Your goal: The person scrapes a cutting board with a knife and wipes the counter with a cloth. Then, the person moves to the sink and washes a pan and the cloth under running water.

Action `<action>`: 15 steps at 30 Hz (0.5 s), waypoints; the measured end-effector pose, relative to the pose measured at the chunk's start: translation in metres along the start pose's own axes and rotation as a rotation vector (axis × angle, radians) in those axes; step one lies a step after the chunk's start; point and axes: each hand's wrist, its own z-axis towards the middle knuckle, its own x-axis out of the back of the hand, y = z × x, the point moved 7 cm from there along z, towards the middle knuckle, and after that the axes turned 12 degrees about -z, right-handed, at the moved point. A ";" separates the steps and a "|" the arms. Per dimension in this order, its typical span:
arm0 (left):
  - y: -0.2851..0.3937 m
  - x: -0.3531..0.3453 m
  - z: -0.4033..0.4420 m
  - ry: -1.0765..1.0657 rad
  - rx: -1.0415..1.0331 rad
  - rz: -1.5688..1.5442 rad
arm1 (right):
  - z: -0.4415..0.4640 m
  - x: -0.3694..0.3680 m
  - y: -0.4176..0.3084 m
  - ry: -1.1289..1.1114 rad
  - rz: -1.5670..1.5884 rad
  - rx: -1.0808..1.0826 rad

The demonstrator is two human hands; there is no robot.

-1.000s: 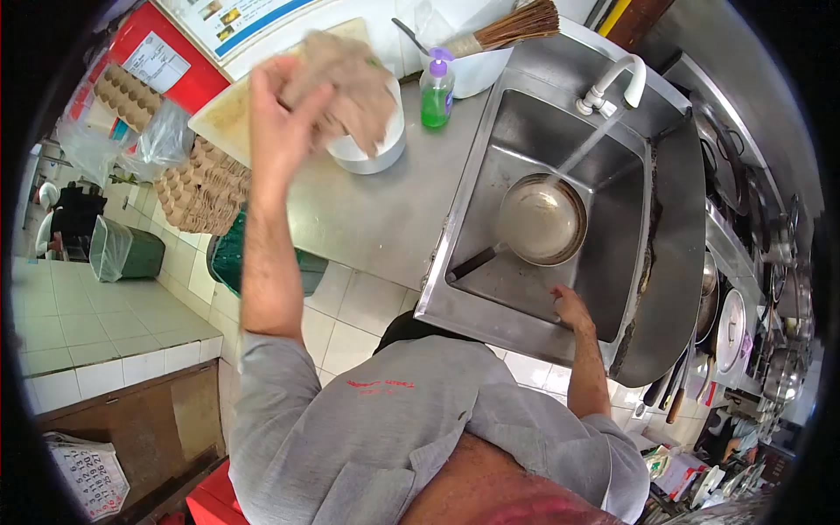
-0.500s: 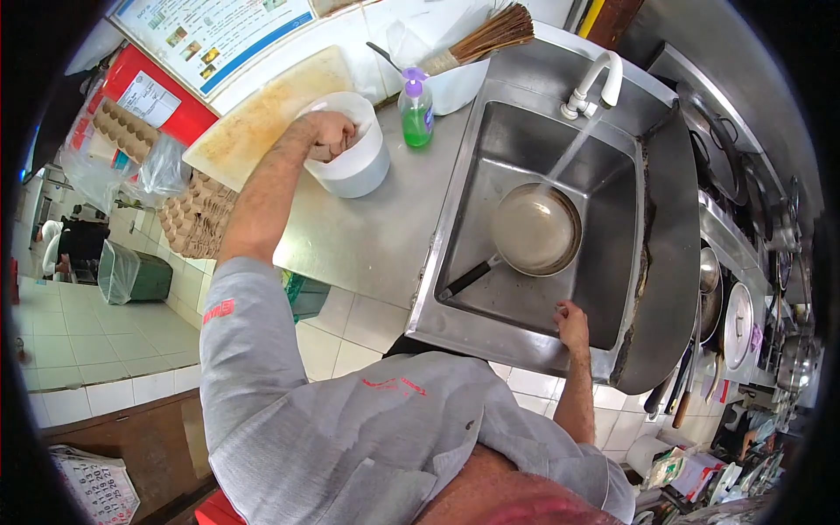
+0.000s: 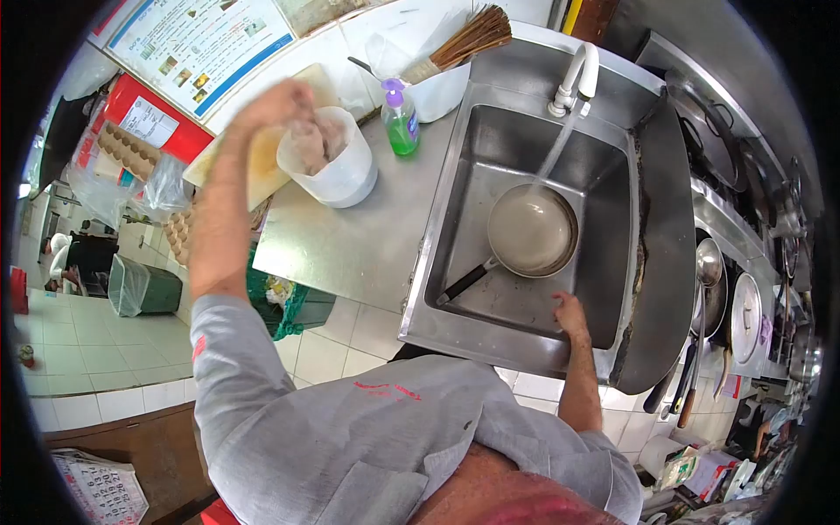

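Observation:
My left hand (image 3: 282,103), blurred by motion, is above the white plastic tub (image 3: 346,188) on the steel counter. Its fingers seem closed on a limp, brownish cloth-like thing (image 3: 308,147) that hangs into the tub; the blur hides the exact grip. My right hand (image 3: 570,313) hovers over the front of the steel sink (image 3: 446,319), holding nothing, fingers loosely bent and apart. Inside the sink lies a frying pan (image 3: 529,232) holding cloudy water, its black handle toward the front left. Water runs into it from the white faucet (image 3: 584,74).
A soap bottle (image 3: 401,122) with green liquid stands between tub and sink. Behind it, a stiff brush (image 3: 468,39) rests in a white holder. A cutting board (image 3: 254,166) leans behind the tub. Egg trays (image 3: 127,150) are at left; pans and ladles (image 3: 709,262) are at right.
My left hand has risen out of the tub and moved left, drawing the brownish thing up. My right hand has shifted slightly, its fingers a little more extended. Water still runs into the pan.

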 end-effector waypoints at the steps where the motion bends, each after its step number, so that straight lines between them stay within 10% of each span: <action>1: 0.041 0.031 -0.019 0.107 -0.040 -0.016 | 0.008 -0.001 0.005 -0.004 0.009 0.001; 3: 0.107 0.079 -0.043 0.258 -0.214 0.031 | 0.023 0.016 0.002 0.321 -0.143 0.228; 9: 0.269 0.159 -0.069 0.490 -0.683 -0.529 | 0.058 0.079 -0.104 0.363 0.407 0.431; 15: 0.339 0.077 -0.035 0.686 -0.673 -0.254 | 0.069 0.111 -0.230 -0.094 1.111 0.437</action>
